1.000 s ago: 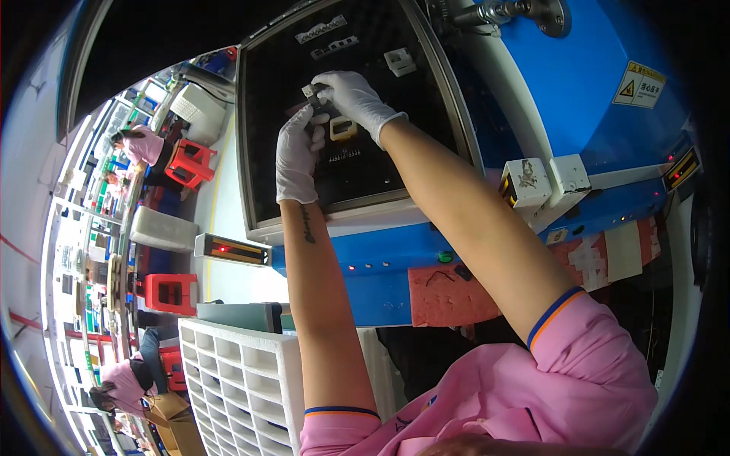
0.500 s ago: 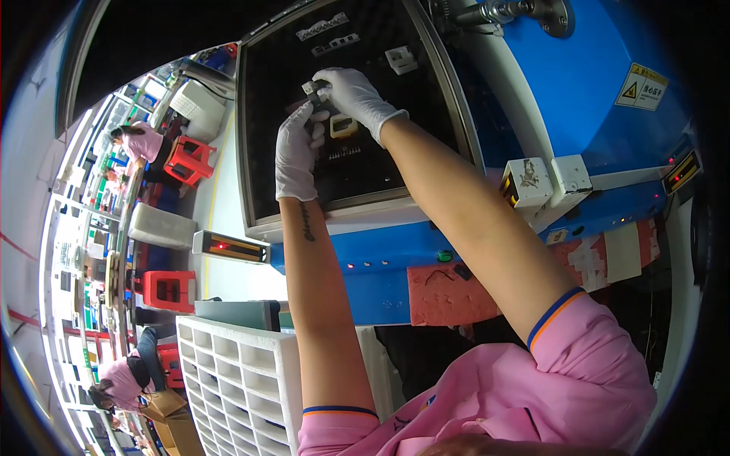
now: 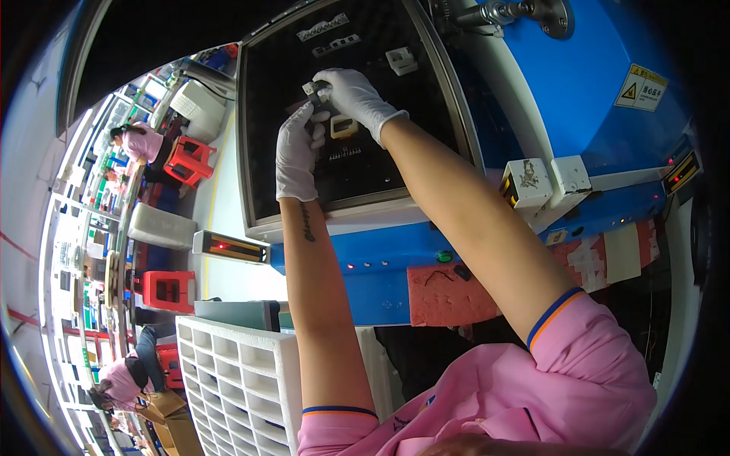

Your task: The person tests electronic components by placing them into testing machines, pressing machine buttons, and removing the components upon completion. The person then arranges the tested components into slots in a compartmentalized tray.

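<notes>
Both hands, in white gloves, meet over a dark framed panel [image 3: 262,178]. Between the fingertips is a small white and dark grey part [image 3: 309,89]; its exact kind is too small to make out. My right hand [image 3: 353,99] pinches it from the right. From below, the thumb and fingers of my left hand [image 3: 296,156] close on its lower end, partly hiding it. Just under the hands lies a cream rectangular frame piece [image 3: 344,127], with a row of small pins [image 3: 344,153] below it. A white block-shaped piece [image 3: 401,60] sits to the right.
Two white strips with holes, a longer one [image 3: 323,28] and a shorter one [image 3: 336,45], lie toward the panel's far end. A blue machine [image 3: 578,83] with a warning label [image 3: 641,87] stands right. A white foam tray [image 3: 236,372], red stools [image 3: 169,292] and two people are at left.
Almost nothing differs; both hands keep their place on the small part.
</notes>
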Demonstrator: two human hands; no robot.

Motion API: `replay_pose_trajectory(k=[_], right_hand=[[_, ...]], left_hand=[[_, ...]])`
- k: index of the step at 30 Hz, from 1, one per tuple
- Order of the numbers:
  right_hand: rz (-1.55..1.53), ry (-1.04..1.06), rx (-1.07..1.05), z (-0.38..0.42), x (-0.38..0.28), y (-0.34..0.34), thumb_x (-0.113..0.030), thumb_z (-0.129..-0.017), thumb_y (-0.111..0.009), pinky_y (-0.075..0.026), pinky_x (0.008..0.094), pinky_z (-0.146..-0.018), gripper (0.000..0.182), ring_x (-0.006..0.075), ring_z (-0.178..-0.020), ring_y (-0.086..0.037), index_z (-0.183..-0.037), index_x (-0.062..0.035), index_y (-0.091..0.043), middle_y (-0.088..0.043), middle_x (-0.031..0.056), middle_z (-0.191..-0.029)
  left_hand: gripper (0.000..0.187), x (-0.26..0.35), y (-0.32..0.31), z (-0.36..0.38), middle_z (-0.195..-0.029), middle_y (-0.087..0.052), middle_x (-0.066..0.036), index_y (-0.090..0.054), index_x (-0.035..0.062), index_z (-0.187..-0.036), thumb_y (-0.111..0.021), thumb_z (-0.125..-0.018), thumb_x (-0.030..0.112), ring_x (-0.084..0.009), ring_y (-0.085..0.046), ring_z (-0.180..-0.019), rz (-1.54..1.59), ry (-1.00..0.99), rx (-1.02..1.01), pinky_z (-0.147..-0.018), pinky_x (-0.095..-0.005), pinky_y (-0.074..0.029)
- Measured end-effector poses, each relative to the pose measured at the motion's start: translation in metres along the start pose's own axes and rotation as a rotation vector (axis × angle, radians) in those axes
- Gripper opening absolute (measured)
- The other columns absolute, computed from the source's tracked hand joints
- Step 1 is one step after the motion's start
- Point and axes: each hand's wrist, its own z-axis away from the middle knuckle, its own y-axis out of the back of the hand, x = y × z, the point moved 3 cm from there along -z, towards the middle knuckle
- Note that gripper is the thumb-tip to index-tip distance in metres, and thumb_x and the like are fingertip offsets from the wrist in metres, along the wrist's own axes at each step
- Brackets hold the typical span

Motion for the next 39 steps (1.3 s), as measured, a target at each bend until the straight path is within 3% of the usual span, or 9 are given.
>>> replay_pose_trajectory(k=[16,19,28,32,35,38,39], right_hand=[[0.019,-0.014,-0.014,-0.001,0.001,-0.001,-0.016,-0.084,-0.058,-0.044,0.0369,-0.093,0.031,0.0289,-0.105,-0.057,-0.114,-0.0093,-0.059,-0.060,0.0120,-0.113],[0.023,-0.004,-0.006,-0.002,0.001,-0.001,-0.016,-0.083,-0.058,-0.045,0.0369,-0.092,0.032,0.0290,-0.105,-0.057,-0.115,-0.0095,-0.059,-0.060,0.0119,-0.114],[-0.042,-0.032,-0.020,-0.001,0.000,0.002,-0.017,-0.083,-0.060,-0.045,0.0377,-0.091,0.030,0.0301,-0.105,-0.057,-0.112,-0.0087,-0.061,-0.061,0.0138,-0.110],[-0.082,-0.060,-0.010,-0.002,0.001,0.002,-0.015,-0.082,-0.061,-0.047,0.0367,-0.088,0.028,0.0289,-0.101,-0.059,-0.109,-0.0086,-0.063,-0.063,0.0142,-0.107],[-0.120,-0.074,-0.001,-0.004,0.000,0.004,-0.011,-0.082,-0.060,-0.050,0.0336,-0.081,0.024,0.0253,-0.094,-0.062,-0.106,-0.0087,-0.064,-0.065,0.0131,-0.101],[-0.648,-0.392,-0.079,-0.007,0.007,0.006,-0.005,-0.079,-0.061,-0.051,0.0286,-0.077,0.020,0.0185,-0.088,-0.063,-0.098,-0.0052,-0.067,-0.066,0.0108,-0.098],[-0.647,-0.391,-0.081,-0.008,0.009,0.005,-0.005,-0.079,-0.061,-0.051,0.0286,-0.077,0.020,0.0185,-0.088,-0.063,-0.098,-0.0052,-0.067,-0.066,0.0108,-0.098]], left_hand=[[0.019,0.000,0.000,0.000,-0.077,-0.062,-0.006,-0.060,0.0022,-0.093,-0.052,-0.090,0.020,-0.0078,-0.043,-0.054,-0.007,0.025,0.014,-0.044,-0.0188,-0.031],[0.030,-0.001,0.003,0.000,-0.083,-0.061,-0.006,-0.058,0.0000,-0.110,-0.051,-0.090,0.021,-0.0089,-0.039,-0.055,-0.051,0.038,0.029,-0.048,-0.0199,-0.030],[0.029,0.000,0.002,0.000,-0.082,-0.060,-0.005,-0.058,-0.0003,-0.109,-0.050,-0.091,0.021,-0.0087,-0.039,-0.055,-0.051,0.033,0.015,-0.047,-0.0198,-0.029],[0.035,-0.004,0.006,-0.003,-0.082,-0.059,-0.004,-0.058,0.0007,-0.110,-0.050,-0.092,0.030,-0.0082,-0.040,-0.056,-0.084,0.054,0.012,-0.046,-0.0198,-0.029],[0.040,-0.002,0.004,0.002,-0.069,-0.057,-0.003,-0.063,0.0023,-0.092,-0.055,-0.088,0.042,-0.0072,-0.041,-0.054,-0.202,0.066,0.170,-0.048,-0.0206,-0.031],[0.048,0.001,-0.001,0.007,-0.068,-0.056,-0.001,-0.065,0.0032,-0.093,-0.055,-0.086,0.049,-0.0070,-0.039,-0.054,-0.412,0.049,0.270,-0.047,-0.0199,-0.029],[0.051,0.002,-0.002,0.008,-0.067,-0.055,-0.001,-0.066,0.0037,-0.093,-0.054,-0.085,0.053,-0.0070,-0.038,-0.053,-0.517,0.041,0.320,-0.047,-0.0196,-0.028]])
